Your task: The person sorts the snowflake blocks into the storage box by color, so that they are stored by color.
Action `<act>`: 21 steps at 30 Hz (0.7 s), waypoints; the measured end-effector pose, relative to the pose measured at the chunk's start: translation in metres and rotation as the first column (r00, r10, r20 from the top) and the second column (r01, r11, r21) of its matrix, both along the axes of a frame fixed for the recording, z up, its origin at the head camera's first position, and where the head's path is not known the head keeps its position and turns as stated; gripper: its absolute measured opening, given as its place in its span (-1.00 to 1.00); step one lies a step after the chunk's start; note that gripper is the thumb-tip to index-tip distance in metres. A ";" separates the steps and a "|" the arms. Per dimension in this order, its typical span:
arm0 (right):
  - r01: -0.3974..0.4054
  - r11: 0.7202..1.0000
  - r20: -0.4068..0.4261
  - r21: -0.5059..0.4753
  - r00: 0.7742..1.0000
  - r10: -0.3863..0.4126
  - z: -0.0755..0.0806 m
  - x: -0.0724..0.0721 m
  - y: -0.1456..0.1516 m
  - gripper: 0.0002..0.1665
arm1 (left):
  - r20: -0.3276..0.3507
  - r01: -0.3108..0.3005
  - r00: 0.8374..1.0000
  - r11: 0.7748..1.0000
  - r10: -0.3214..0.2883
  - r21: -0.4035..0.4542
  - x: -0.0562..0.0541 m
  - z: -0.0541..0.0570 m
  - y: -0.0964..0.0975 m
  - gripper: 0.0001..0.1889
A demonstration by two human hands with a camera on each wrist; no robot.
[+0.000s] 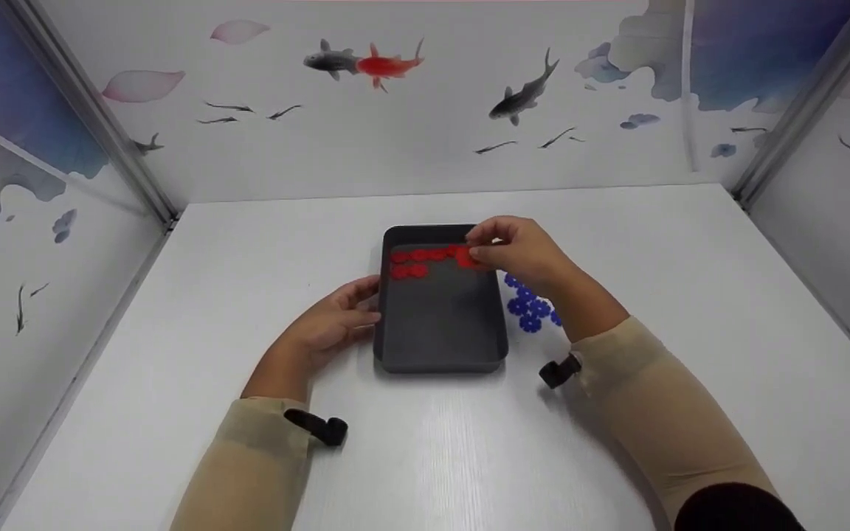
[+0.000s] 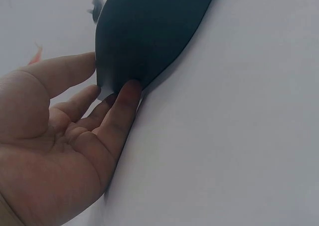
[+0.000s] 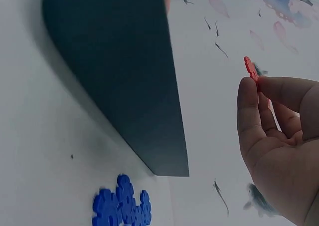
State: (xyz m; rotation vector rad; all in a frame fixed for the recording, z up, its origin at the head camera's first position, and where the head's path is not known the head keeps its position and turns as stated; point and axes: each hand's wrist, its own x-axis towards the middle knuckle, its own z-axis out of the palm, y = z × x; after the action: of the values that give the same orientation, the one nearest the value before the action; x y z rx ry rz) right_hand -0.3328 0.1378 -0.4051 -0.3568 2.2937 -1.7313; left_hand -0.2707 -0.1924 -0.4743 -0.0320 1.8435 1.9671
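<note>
My right hand is above the far right corner of a dark grey rectangular tray. Between thumb and fingertips it pinches a red flower-shaped disc, seen nearly edge-on in the right wrist view. Inside the tray, several red discs form a row along the far wall, with a shorter row of red discs in front at the left. My left hand rests its fingertips and thumb against the tray's left outer wall.
Several blue flower-shaped discs lie loosely on the white table, right of the tray and partly under my right forearm. White panels painted with fish enclose the table at the back and both sides.
</note>
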 end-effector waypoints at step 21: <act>-0.002 0.998 0.171 -0.060 0.985 0.013 -0.010 -0.054 -0.049 -0.59 | 0.000 0.000 1.000 1.000 0.000 -0.003 0.001 0.000 0.000 -0.22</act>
State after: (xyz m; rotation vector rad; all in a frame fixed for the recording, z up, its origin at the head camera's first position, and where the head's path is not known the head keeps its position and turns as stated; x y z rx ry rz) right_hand -0.3867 0.0886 -0.4152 -0.2178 2.1214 -1.7566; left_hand -0.2698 -0.1926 -0.4746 -0.0321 1.8462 1.9645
